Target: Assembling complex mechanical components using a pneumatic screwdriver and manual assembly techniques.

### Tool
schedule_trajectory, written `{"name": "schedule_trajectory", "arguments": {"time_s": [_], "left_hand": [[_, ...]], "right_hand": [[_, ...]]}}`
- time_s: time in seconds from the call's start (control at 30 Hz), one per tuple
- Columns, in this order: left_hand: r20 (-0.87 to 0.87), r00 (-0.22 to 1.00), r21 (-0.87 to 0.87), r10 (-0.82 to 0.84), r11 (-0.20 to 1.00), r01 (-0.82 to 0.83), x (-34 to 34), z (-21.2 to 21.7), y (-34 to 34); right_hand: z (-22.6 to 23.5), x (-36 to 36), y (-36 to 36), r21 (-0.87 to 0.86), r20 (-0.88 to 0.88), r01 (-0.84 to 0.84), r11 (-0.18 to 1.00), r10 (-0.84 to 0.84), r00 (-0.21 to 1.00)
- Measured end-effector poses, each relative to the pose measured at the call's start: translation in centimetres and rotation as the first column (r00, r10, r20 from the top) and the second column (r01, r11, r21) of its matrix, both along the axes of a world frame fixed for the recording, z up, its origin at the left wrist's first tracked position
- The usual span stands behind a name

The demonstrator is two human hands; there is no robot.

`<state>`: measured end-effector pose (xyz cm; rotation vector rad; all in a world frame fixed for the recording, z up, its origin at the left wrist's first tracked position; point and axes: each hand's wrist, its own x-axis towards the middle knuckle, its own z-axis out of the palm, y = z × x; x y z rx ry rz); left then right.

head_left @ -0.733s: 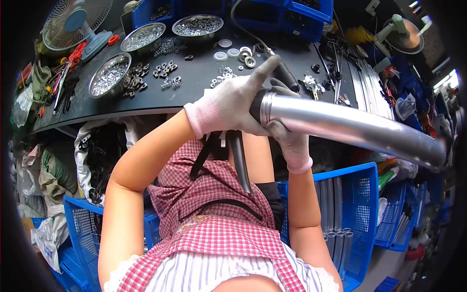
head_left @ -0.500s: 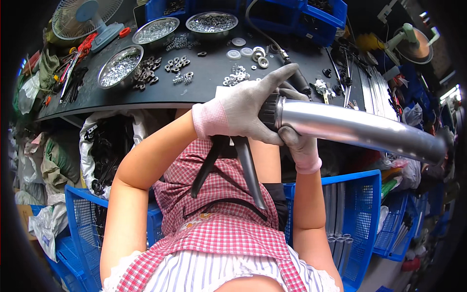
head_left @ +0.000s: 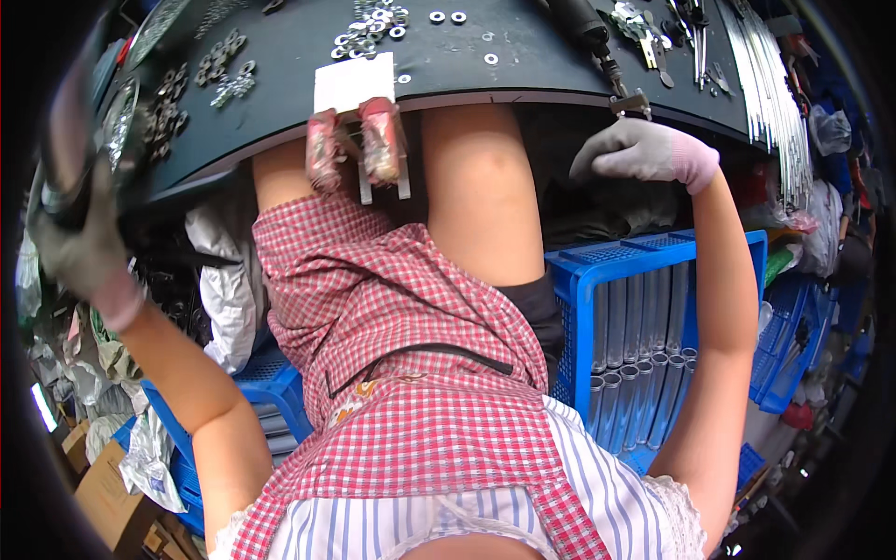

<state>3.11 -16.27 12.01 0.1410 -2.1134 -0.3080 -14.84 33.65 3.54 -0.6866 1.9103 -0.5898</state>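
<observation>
1. The person's left hand (head_left: 89, 247), in a grey glove and blurred, is wrapped around the black collar (head_left: 65, 205) of a pipe (head_left: 70, 131). The pipe runs away from the person, beyond that hand; its far end is too blurred to tell.
2. The right hand (head_left: 644, 151), also gloved, has its fingers bent and close together, pointing toward the left hand. Its palm is turned away, so one cannot tell whether anything is in it.
3. Just beyond the right hand is a black power tool (head_left: 581, 28), its narrow tip near the glove; whether they touch cannot be told.
4. Between the hands, two red-wrapped clamp blocks (head_left: 378, 140) stand apart at the table's (head_left: 485, 70) near edge, with a white sheet (head_left: 355, 82) just behind them.
5. To the right of the left hand and farther off lie small metal parts (head_left: 238, 70).
6. Right of the right hand lie thin metal rods (head_left: 770, 103); nearer the person than that hand, a blue basket (head_left: 583, 280) holds upright metal tubes (head_left: 644, 373).
</observation>
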Motion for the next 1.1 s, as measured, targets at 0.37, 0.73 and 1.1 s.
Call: {"name": "schedule_trajectory", "arguments": {"time_s": [0.37,0.73,1.1], "left_hand": [[0.154,0.888,0.177,0.433,0.872,-0.456,11.3,-2.8,-1.4],[0.175,0.852,0.152,0.493,0.842,-0.518,12.4,-4.1,1.8],[0.276,0.958,0.122,-0.072,0.992,0.040,6.1,-4.5,5.0]], "right_hand": [[-21.8,0.6,2.9,0.441,0.014,-0.423,0.791,0.466,0.885],[-39.9,-2.2,4.6,0.526,-0.157,-0.343,0.778,0.485,0.860],[-7.9,2.1,9.4,0.351,0.107,0.309,0.884,-0.366,0.925]]}}
